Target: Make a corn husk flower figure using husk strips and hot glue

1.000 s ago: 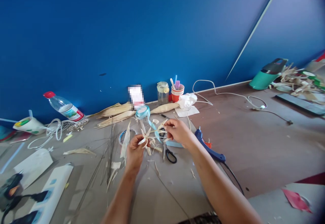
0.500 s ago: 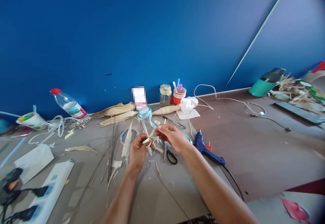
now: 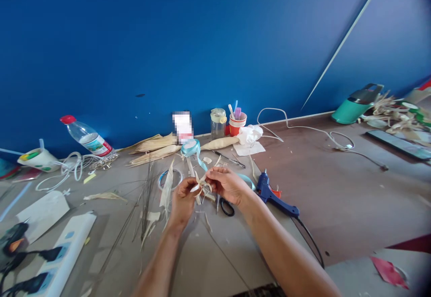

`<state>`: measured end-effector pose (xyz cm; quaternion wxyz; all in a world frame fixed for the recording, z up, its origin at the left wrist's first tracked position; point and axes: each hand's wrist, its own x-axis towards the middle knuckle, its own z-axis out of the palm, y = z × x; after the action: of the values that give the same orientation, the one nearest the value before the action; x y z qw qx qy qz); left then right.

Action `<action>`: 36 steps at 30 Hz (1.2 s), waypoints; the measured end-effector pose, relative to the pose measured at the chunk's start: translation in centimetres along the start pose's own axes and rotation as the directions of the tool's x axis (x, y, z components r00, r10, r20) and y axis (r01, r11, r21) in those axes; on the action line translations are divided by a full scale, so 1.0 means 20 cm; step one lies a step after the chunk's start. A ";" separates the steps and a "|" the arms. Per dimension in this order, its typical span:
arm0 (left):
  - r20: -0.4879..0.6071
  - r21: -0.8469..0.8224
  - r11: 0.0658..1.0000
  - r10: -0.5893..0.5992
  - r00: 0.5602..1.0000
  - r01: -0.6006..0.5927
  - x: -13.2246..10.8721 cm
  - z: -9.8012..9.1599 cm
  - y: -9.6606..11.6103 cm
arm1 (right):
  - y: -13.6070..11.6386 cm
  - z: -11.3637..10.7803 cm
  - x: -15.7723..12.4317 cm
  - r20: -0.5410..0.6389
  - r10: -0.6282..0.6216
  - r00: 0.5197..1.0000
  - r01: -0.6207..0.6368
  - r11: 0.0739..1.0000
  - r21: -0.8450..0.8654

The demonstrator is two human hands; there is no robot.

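Note:
My left hand (image 3: pixel 182 199) is closed around a small flower made of pale corn-husk strips (image 3: pixel 200 183), holding it above the grey table. My right hand (image 3: pixel 226 183) pinches the husk petals from the right, fingers pressed together on them. Black-handled scissors (image 3: pixel 225 206) lie just below my right hand. A light blue ribbon roll (image 3: pixel 189 147) sits behind the hands, its ribbon trailing toward them. A blue glue gun (image 3: pixel 273 195) lies to the right of my right wrist.
Dried corn husks (image 3: pixel 155 149), thin wires (image 3: pixel 145 198), a water bottle (image 3: pixel 86 139), a glass jar (image 3: pixel 217 123) and an orange cup (image 3: pixel 237 123) line the blue wall. A white power strip (image 3: pixel 66 252) lies at the lower left. A teal jug (image 3: pixel 356 104) stands far right.
My right hand has moved left and closer to my left hand, closing onto the husk flower. The view has shifted slightly.

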<state>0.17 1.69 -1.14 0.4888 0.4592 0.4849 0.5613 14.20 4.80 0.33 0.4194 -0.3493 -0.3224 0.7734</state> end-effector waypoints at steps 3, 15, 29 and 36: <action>0.012 -0.013 1.000 0.013 1.000 -0.013 0.00 0.00 0.00 | -0.01 0.00 0.00 0.004 0.034 0.999 -0.034 0.997 0.071; 0.086 -0.023 0.998 0.063 0.994 -0.061 -0.01 -0.02 -0.01 | 0.00 -0.03 0.02 0.085 0.199 0.976 -0.208 0.971 0.119; 0.115 -0.056 0.997 0.064 0.991 -0.058 -0.01 -0.02 -0.04 | -0.01 0.00 0.00 0.074 0.181 0.981 -0.191 0.969 0.157; 0.091 -0.060 0.992 0.112 0.990 -0.107 -0.01 -0.02 -0.04 | 0.00 -0.03 -0.02 0.188 0.110 0.976 -0.142 0.975 0.168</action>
<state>-0.22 1.57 -1.92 0.4919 0.4975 0.4199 0.5782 14.95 4.54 0.16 0.3689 -0.2594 -0.2639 0.8526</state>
